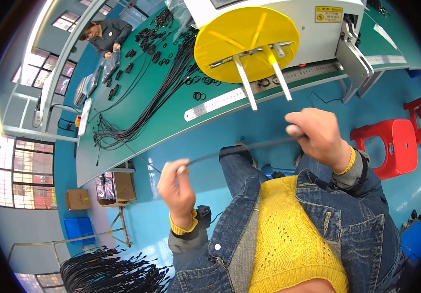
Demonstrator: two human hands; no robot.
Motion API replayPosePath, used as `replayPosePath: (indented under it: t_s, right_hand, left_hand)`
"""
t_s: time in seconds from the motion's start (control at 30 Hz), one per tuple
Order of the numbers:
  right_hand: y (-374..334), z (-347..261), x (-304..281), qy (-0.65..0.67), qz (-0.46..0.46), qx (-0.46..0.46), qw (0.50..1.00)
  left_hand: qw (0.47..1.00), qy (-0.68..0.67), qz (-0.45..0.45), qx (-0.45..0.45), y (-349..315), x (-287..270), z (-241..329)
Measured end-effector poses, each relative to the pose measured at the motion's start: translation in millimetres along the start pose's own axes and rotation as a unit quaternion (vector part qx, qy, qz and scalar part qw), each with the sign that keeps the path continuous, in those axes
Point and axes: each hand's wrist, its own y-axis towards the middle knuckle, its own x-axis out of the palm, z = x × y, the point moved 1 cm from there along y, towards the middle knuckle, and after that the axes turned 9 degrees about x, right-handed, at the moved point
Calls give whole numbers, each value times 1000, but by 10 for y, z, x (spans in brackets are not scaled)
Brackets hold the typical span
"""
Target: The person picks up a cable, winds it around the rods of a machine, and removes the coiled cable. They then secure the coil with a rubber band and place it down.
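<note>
A thin black cable runs between my two hands above my lap, somewhat blurred. My left hand pinches its left end part between thumb and fingers, and a thin length trails off toward the table. At the other end my right hand is closed on the cable, held higher and farther right. Ahead stands a white machine with a yellow disc; two pale rods stick out from the disc toward me. Neither hand touches the machine.
Long black cables lie bundled on the green table, with small coils around. A steel ruler runs along its front edge. Red stools stand right. Another person works far left. More cables hang lower left.
</note>
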Motion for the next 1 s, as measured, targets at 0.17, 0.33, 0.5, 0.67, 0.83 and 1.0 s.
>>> replayPosePath:
  t_s: [0.17,0.33,0.5,0.67,0.83,1.0]
  right_hand:
    - [-12,-96,68,-24,-110,126,986]
    - [131,37,-236,-56,191,-9,980]
    - [196,308,-140,-177,210,2,962]
    - [352,509,208,-142,201,96,965]
    - [559,640,336,-149,168,147,963]
    - [351,791,368,-73,212,204,953]
  left_hand:
    - [985,-65,-130,95,339,637,443]
    - [985,-64,-111,113,738,780,464]
    - [984,-142,-101,48,1046,1041,403]
    - [980,-191,-58,29,1212,1281,171]
    - [976,-216,-19,2,1356,1337,6]
    - [974,-226,15,0,1292,1442,-83]
